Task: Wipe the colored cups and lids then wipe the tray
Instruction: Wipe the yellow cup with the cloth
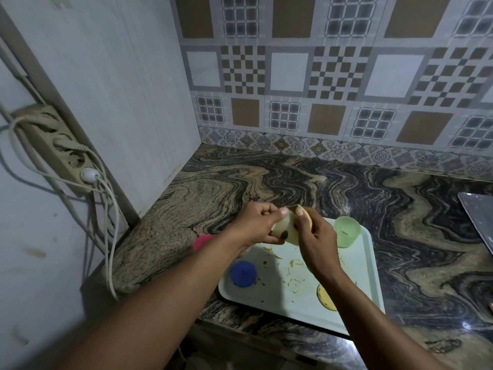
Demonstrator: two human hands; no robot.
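Note:
A pale green tray (pixel 357 276) lies on the marbled counter, smeared with yellowish crumbs. Above its far edge my left hand (pixel 256 222) grips a pale yellow cup (pixel 282 231) that has dark spots on it. My right hand (pixel 314 236) pinches a yellowish cloth (pixel 301 209) against the cup's rim. A light green cup (pixel 346 232) stands upright at the tray's far right corner. A blue lid (pixel 243 273) sits on the tray's left side, and a yellow lid (pixel 326 296) near its front, partly behind my right forearm. A pink item (pixel 202 241) shows left of the tray, mostly hidden by my left arm.
A grey side panel (pixel 120 102) closes off the counter's left end, with a power strip (pixel 61 153) and hanging cables (pixel 109 236) beside it. Patterned tiles line the back wall. A metal sheet edge (pixel 477 217) lies at the right. Bare counter (pixel 266 177) stretches behind the tray.

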